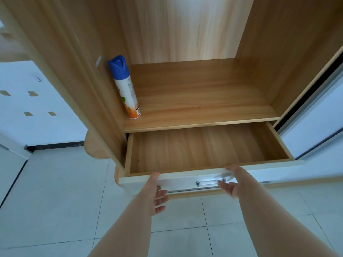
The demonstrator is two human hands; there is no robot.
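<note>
While left hand [157, 195], right hand [232, 184] at one drawer [204, 151]: one spray can [126, 88] above.

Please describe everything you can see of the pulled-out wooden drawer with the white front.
The shallow drawer has light brown wood-grain inside and a white front with a silver metal bar handle. It is pulled out under the wooden cabinet shelf and nothing shows in it. The left hand and right hand, fingers spread, are at its front edge.
</note>
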